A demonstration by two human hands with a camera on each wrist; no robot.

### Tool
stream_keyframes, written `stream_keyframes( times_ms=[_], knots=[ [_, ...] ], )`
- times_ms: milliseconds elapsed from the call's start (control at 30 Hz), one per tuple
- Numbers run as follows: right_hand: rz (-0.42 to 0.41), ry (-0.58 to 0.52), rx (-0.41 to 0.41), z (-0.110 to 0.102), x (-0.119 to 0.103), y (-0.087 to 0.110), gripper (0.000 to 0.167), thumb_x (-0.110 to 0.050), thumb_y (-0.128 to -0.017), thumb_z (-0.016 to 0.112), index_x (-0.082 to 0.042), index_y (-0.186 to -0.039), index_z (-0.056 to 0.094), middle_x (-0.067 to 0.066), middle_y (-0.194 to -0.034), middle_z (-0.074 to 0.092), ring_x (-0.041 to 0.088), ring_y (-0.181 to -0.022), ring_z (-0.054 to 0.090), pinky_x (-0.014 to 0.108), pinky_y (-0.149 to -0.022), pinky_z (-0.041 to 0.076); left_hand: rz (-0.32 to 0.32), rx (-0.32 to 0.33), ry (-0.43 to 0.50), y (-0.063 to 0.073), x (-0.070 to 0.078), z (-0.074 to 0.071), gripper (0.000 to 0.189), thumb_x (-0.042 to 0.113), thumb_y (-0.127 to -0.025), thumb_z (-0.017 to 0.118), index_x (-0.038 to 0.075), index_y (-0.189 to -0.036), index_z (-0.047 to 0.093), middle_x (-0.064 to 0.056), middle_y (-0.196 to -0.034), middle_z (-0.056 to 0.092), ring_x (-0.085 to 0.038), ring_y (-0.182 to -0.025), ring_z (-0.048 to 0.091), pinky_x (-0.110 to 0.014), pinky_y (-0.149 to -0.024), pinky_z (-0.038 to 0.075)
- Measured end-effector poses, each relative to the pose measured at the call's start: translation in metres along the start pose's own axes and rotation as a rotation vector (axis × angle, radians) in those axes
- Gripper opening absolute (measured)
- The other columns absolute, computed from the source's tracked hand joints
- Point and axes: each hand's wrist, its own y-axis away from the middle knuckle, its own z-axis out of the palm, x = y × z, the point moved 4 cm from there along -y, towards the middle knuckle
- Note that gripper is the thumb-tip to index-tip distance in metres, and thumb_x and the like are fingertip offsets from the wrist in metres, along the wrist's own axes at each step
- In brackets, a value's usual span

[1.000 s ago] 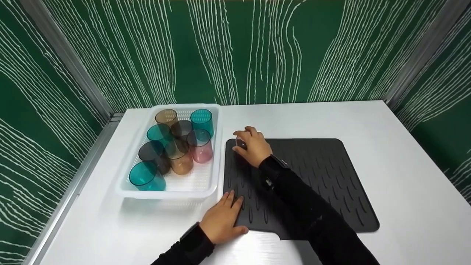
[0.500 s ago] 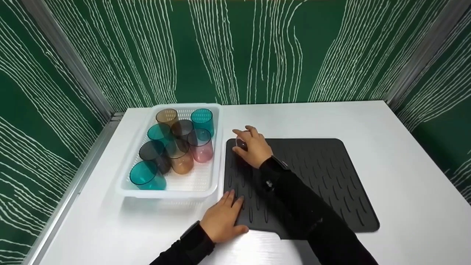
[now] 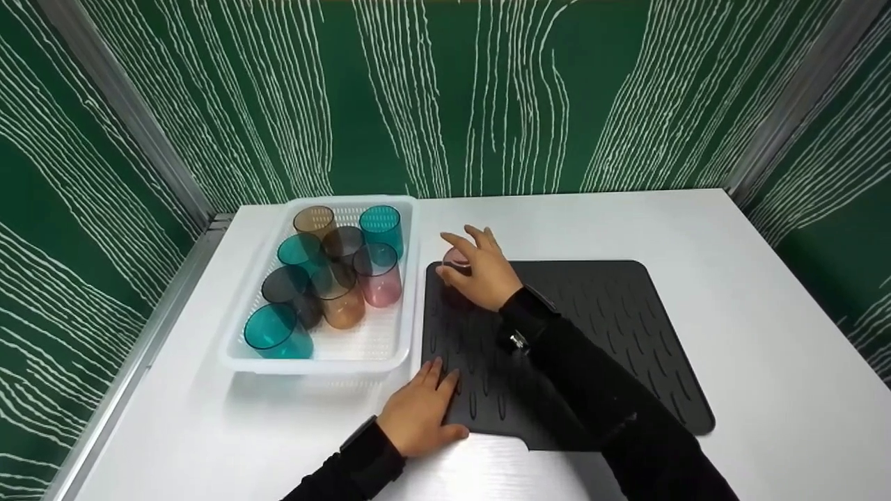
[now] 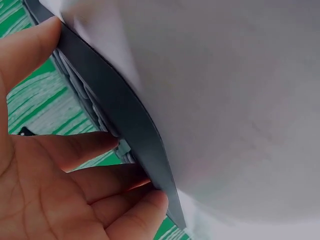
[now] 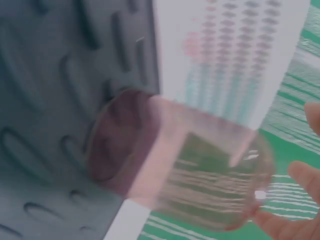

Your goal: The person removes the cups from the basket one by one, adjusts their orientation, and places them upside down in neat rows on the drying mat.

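Note:
A clear pink cup (image 5: 200, 155) stands upside down at the far left corner of the black ribbed mat (image 3: 592, 334). My right hand (image 3: 480, 271) is spread around its upper end, with fingers and thumb apart. In the right wrist view one fingertip (image 5: 267, 220) is right at the cup's base, while the other fingers stand off it. My left hand (image 3: 418, 414) lies with straight fingers on the mat's near left edge. The left wrist view has its fingers and thumb along the dark edge (image 4: 125, 105) of the mat.
Left of the mat stands a white plastic basket (image 3: 317, 367) holding several upright tinted cups, among them a teal cup (image 3: 278, 334), an orange cup (image 3: 342, 306) and a pink cup (image 3: 381, 285). All rest on a white table (image 3: 766, 313), with a green patterned wall (image 3: 487, 104) behind it.
My right hand's fingers have spread and lifted off the pink cup, the hand shifting slightly right and away from me. The left hand and the basket have stayed put.

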Motion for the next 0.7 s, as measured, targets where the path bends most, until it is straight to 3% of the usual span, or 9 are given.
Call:
stream_keyframes(
  times_ms=[167, 333, 433, 533, 633, 700],
  knots=[
    [-0.021, -0.062, -0.014, -0.004, -0.012, 0.009, 0.065, -0.027, -0.108, 0.067, -0.002, -0.164, 0.045, 0.033, -0.172, 0.032, 0.055, -0.165, 0.018, 0.066, -0.133, 0.023, 0.052, 0.082, -0.005, 0.005, 0.008, -0.005, 0.076, 0.047, -0.099, 0.078, 0.000, -0.155, 0.056, -0.029, -0.162, 0.052, -0.044, -0.153, 0.049, -0.050, -0.123, 0.046],
    [-0.065, -0.158, -0.031, 0.000, -0.021, 0.016, 0.067, -0.024, -0.109, 0.066, 0.002, -0.165, 0.040, 0.032, -0.169, 0.038, 0.047, -0.160, 0.035, 0.060, -0.131, 0.032, 0.157, 0.216, 0.047, 0.014, 0.018, -0.026, 0.052, 0.038, -0.107, 0.070, 0.003, -0.145, 0.067, -0.019, -0.148, 0.068, -0.034, -0.139, 0.066, -0.047, -0.112, 0.056],
    [-0.075, -0.209, -0.048, 0.006, -0.026, 0.021, 0.069, -0.023, -0.109, 0.065, 0.003, -0.166, 0.037, 0.030, -0.167, 0.041, 0.046, -0.157, 0.041, 0.060, -0.129, 0.035, 0.190, 0.339, 0.086, 0.020, 0.019, -0.044, 0.039, 0.031, -0.109, 0.068, 0.004, -0.135, 0.073, -0.014, -0.136, 0.076, -0.028, -0.126, 0.074, -0.045, -0.104, 0.061],
    [-0.067, -0.259, -0.071, 0.012, -0.029, 0.025, 0.071, -0.022, -0.108, 0.065, 0.005, -0.166, 0.034, 0.030, -0.169, 0.040, 0.045, -0.158, 0.040, 0.061, -0.128, 0.035, 0.205, 0.511, 0.104, 0.026, 0.016, -0.065, 0.027, 0.024, -0.108, 0.069, 0.003, -0.122, 0.078, -0.012, -0.120, 0.081, -0.026, -0.111, 0.079, -0.045, -0.094, 0.064],
    [-0.033, -0.328, -0.106, 0.020, -0.031, 0.029, 0.074, -0.022, -0.108, 0.065, 0.006, -0.167, 0.030, 0.030, -0.172, 0.035, 0.045, -0.162, 0.035, 0.060, -0.130, 0.034, 0.195, 0.675, 0.070, 0.030, 0.010, -0.086, 0.018, 0.018, -0.104, 0.074, 0.002, -0.112, 0.079, -0.011, -0.107, 0.082, -0.025, -0.099, 0.079, -0.044, -0.085, 0.065],
    [-0.006, -0.367, -0.122, 0.026, -0.031, 0.032, 0.075, -0.021, -0.108, 0.065, 0.008, -0.167, 0.028, 0.032, -0.171, 0.035, 0.047, -0.160, 0.036, 0.060, -0.129, 0.037, 0.167, 0.742, 0.030, 0.031, 0.005, -0.098, 0.017, 0.016, -0.102, 0.077, 0.002, -0.109, 0.079, -0.012, -0.104, 0.082, -0.025, -0.096, 0.079, -0.044, -0.082, 0.066]
  ],
)
